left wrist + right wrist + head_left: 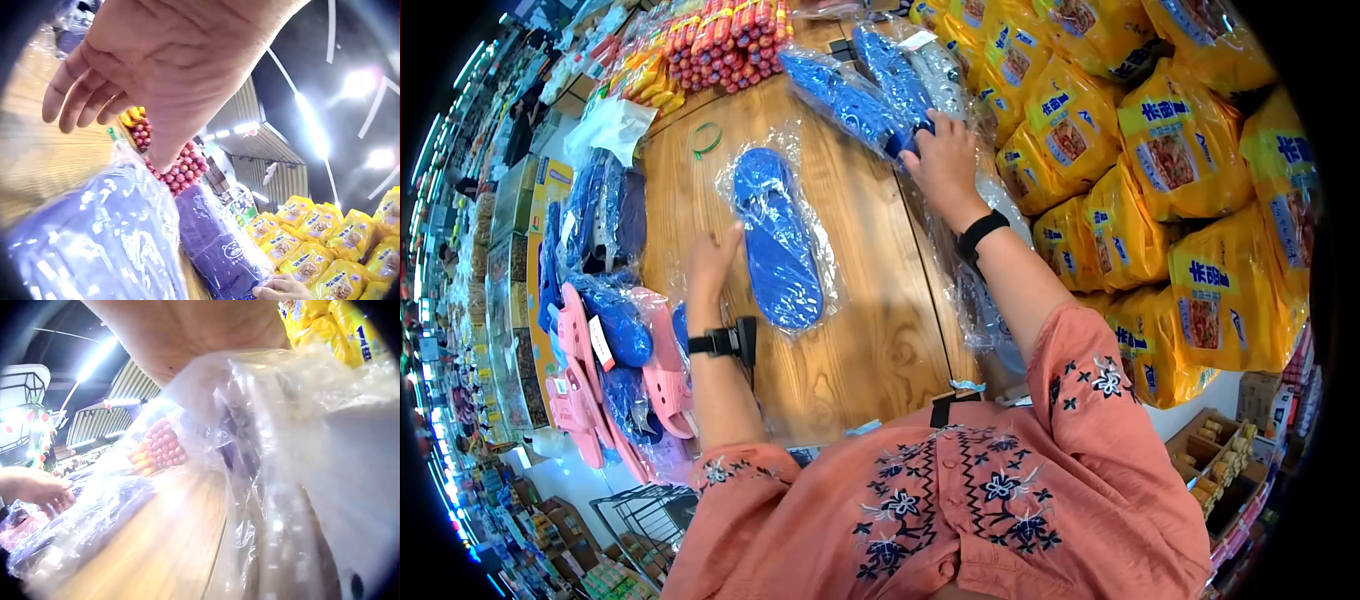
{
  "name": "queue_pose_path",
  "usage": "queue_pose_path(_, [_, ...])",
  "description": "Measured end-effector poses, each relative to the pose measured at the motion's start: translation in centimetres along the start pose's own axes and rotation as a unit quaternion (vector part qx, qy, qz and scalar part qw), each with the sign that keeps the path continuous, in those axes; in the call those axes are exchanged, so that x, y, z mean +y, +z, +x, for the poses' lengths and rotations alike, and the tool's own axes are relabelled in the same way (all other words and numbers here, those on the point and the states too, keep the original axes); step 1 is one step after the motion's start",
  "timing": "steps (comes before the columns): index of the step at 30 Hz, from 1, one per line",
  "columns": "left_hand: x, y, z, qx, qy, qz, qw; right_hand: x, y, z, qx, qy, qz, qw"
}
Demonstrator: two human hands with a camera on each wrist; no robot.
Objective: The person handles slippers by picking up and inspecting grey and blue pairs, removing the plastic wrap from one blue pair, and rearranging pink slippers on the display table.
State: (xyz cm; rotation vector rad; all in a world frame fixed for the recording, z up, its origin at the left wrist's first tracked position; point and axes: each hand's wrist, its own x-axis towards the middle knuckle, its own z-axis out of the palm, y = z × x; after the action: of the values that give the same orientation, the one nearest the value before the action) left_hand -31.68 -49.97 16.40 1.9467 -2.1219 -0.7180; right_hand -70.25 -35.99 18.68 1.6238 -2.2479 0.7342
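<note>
A pair of blue slippers [775, 240] in clear plastic lies lengthwise on the wooden table. Beside its left edge is my left hand [714, 262], its fingers loosely extended and holding nothing; the left wrist view shows the bare palm [175, 62] above the shiny wrapping. Farther back and to the right, my right hand [945, 165] grips the near end of another wrapped pair of blue slippers [840, 100]. That pack carries a pale bear print [234, 251] in the left wrist view. Clear plastic [250, 487] hangs under the right hand and hides its fingers in the right wrist view.
Yellow printed bags [1170, 160] are stacked along the right side. Red-wrapped sausages [730, 40] are piled at the back. Pink slippers [575, 340] and more blue packs [605, 210] stand at the left edge. A green band [707, 140] lies on the table [880, 300].
</note>
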Motion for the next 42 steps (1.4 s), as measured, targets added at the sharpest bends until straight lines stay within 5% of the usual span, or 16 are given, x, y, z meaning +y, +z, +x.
queue_pose_path(4, [1.0, 1.2, -5.0, -0.193, -0.096, -0.188, 0.958, -0.1, 0.0, 0.2, -0.002, 0.002, -0.006, 1.000])
queue_pose_path(7, [4.1, 2.5, -8.3, -0.157, -0.014, -0.407, 0.900, -0.1, -0.1, 0.0, 0.001, 0.002, -0.006, 1.000])
queue_pose_path(12, [4.3, 5.4, -4.0, -0.127, 0.005, -0.390, 0.912, -0.1, 0.0, 0.1, 0.020, -0.005, -0.009, 1.000])
queue_pose_path(15, [6.7, 7.2, -0.3, -0.067, 0.088, -0.470, 0.876, -0.2, 0.0, 0.1, 0.013, 0.000, -0.015, 1.000])
queue_pose_path(23, [13.2, 12.1, 12.2, -0.078, 0.193, -0.414, 0.886, -0.4, -0.5, 0.3, 0.015, 0.000, -0.006, 1.000])
queue_pose_path(29, [14.3, 10.2, 11.7, -0.044, 0.129, -0.229, 0.964, 0.3, -1.7, 0.2, -0.024, 0.001, 0.090, 0.996])
queue_pose_path(33, [15.6, 8.0, 6.8, 0.125, 0.131, -0.167, 0.969, 0.0, -4.9, -1.2, 0.071, -0.022, 0.163, 0.984])
queue_pose_path(39, [14.0, 7.3, -10.3, -0.067, 0.235, -0.370, 0.896, -1.2, -16.2, -11.5, -0.197, 0.005, 0.334, 0.922])
queue_pose_path(42, [13.3, 8.1, -18.1, -0.268, 0.112, -0.389, 0.874, -0.3, -18.3, -17.9, -0.201, 0.036, 0.357, 0.912])
